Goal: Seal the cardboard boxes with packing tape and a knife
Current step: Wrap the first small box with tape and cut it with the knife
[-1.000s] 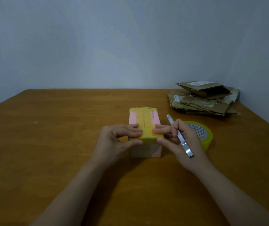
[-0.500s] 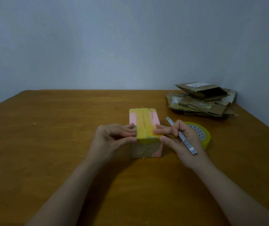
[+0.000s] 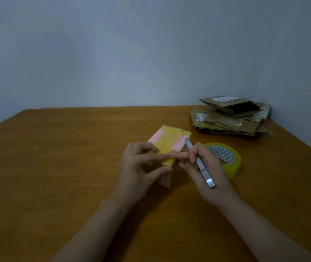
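Cardboard box [image 3: 169,140], pink with yellow tape along its top, stands angled near the middle of the table [image 3: 56,176], its near end gripped by the left hand [image 3: 137,167], fingers on top and thumb on the front face. The right hand [image 3: 217,173] holds the knife [image 3: 201,163] while its fingertips press the taped top. Just beyond it lies the tape roll [image 3: 232,167]; flattened cardboard [image 3: 232,121] is piled at the table's far right corner.

We see a brown wood tabletop [image 3: 56,176], smooth w/ a slight sheen, its far edge running along a plain pale blue-grey back wall [image 3: 132,53]. A 2nd wall [image 3: 305,76], same colour, joins it at the rt corner. Light's dim & even; soft shadows on the wood.
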